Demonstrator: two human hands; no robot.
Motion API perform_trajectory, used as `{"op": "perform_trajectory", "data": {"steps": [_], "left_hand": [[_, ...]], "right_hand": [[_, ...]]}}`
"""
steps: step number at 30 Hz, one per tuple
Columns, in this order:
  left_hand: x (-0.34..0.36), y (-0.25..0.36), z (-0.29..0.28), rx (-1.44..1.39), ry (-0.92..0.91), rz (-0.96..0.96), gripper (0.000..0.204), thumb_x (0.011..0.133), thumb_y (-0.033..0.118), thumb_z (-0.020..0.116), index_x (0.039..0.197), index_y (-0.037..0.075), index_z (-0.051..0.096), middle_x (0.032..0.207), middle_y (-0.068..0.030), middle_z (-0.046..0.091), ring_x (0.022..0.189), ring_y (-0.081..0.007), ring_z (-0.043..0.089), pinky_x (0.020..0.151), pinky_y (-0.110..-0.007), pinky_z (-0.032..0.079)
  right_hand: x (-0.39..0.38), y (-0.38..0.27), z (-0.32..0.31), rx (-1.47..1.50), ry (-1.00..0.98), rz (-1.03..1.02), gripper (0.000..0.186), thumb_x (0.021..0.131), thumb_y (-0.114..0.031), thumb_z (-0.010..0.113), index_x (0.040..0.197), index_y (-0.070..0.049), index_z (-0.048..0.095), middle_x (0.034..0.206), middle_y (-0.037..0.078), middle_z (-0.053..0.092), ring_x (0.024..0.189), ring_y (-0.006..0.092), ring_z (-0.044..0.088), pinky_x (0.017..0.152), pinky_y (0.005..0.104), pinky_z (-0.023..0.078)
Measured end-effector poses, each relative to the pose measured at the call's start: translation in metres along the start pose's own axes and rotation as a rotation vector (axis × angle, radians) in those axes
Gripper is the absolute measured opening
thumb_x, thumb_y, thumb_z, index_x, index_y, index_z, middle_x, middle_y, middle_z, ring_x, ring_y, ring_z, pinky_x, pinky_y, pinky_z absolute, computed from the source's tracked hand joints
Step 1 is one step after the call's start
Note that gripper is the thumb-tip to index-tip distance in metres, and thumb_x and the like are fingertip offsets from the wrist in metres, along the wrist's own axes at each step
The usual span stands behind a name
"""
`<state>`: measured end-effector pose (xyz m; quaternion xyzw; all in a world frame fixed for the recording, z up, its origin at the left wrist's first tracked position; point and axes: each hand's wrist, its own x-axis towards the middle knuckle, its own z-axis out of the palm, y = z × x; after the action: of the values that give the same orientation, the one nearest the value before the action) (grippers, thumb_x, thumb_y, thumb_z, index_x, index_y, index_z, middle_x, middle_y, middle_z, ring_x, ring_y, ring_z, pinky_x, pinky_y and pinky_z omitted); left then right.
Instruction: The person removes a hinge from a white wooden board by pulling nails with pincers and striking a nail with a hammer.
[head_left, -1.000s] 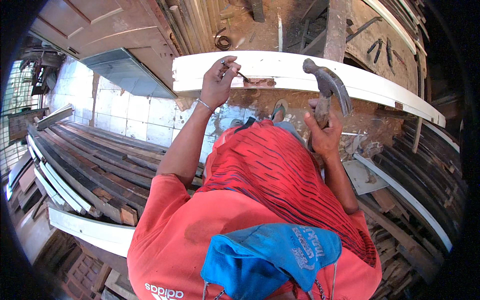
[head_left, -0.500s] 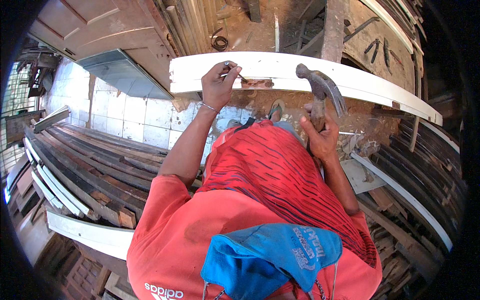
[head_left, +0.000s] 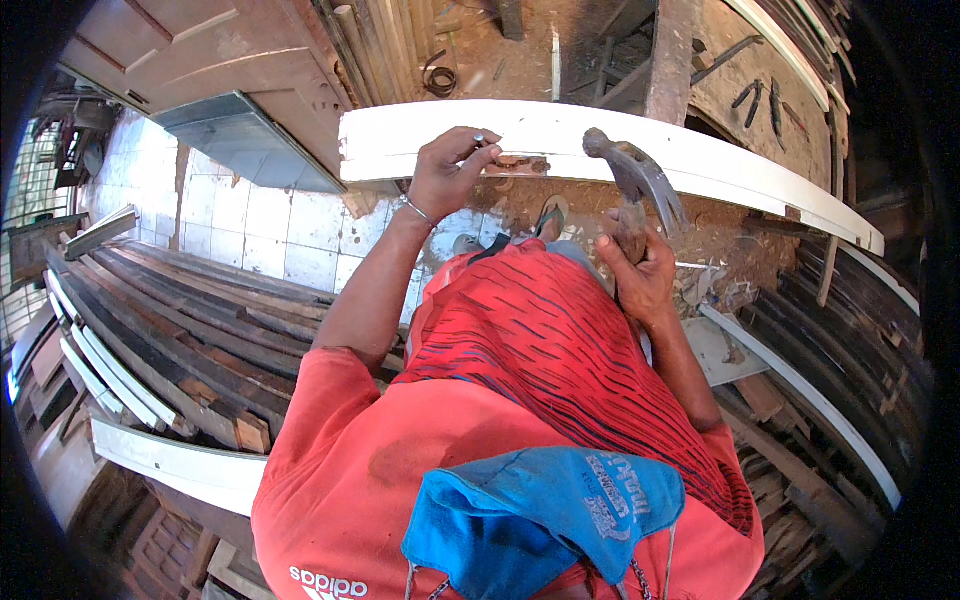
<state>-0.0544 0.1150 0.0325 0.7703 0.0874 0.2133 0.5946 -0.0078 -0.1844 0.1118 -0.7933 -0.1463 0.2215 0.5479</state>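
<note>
- Left hand (head_left: 452, 172) pinches a slim metal rod (head_left: 479, 139) beside the notch (head_left: 524, 166) in the white board (head_left: 555, 122).
- Right hand (head_left: 645, 270) wraps the hammer (head_left: 638, 178) by its handle (head_left: 630, 222).
- Hammer: probably head-heavy, stiff; best held low.
- Rod: likely light, rigid.

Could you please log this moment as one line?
left hand: pinching round-ended metal tool beside brown recess in long white board | right hand: gripping claw hammer by handle | hammer: apart from tool
</note>
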Motion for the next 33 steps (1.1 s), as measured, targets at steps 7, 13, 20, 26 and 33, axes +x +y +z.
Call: {"op": "perform_trajectory", "data": {"steps": [7,13,20,26,33], "left_hand": [[0.007,0.005,-0.003,0.122,-0.077,0.044,0.017,0.094,0.012,0.072,0.106,0.0,0.074,0.098,-0.0112,0.073,0.093,-0.0175,0.07,0.082,-0.03,0.054],[0.007,-0.002,-0.004,0.186,-0.12,0.251,0.016,0.091,0.01,0.072,0.105,0.001,0.075,0.099,-0.0141,0.074,0.093,-0.0262,0.072,0.083,-0.035,0.056],[0.012,-0.006,0.0,0.21,-0.196,0.291,0.014,0.091,0.009,0.071,0.103,0.002,0.075,0.102,-0.0141,0.073,0.096,-0.0276,0.072,0.085,-0.036,0.056],[0.005,-0.011,0.001,0.237,-0.094,0.338,0.013,0.091,0.012,0.07,0.095,0.0,0.071,0.095,-0.0138,0.071,0.089,-0.0308,0.07,0.077,-0.039,0.056],[0.006,-0.025,0.0,0.267,-0.081,0.494,0.013,0.092,0.013,0.069,0.098,0.002,0.073,0.095,-0.0127,0.072,0.088,-0.0304,0.07,0.079,-0.039,0.056]], "right_hand": [[0.002,0.002,0.0,-0.071,-0.085,0.111,0.043,0.093,-0.028,0.077,0.125,-0.002,0.064,0.08,-0.001,0.064,0.062,0.0062,0.054,0.055,0.0241,0.045],[0.004,-0.044,-0.01,-0.082,-0.166,0.269,0.04,0.095,-0.03,0.073,0.12,0.0,0.065,0.086,0.002,0.065,0.075,0.0093,0.057,0.068,0.0268,0.047],[0.002,-0.107,-0.003,0.107,-0.161,-0.431,0.041,0.101,-0.032,0.062,0.126,0.0,0.055,0.081,0.009,0.065,0.068,0.0159,0.062,0.061,0.0293,0.049],[0.041,-0.111,0.002,-0.46,-0.395,0.184,0.043,0.101,-0.044,0.061,0.112,-0.003,0.06,0.074,0.005,0.058,0.061,0.0118,0.055,0.056,0.0321,0.048],[-0.001,-0.177,0.012,0.279,-0.092,-0.475,0.05,0.099,-0.039,0.065,0.131,-0.004,0.052,0.08,0.004,0.057,0.064,0.0108,0.055,0.052,0.0265,0.044]]}}
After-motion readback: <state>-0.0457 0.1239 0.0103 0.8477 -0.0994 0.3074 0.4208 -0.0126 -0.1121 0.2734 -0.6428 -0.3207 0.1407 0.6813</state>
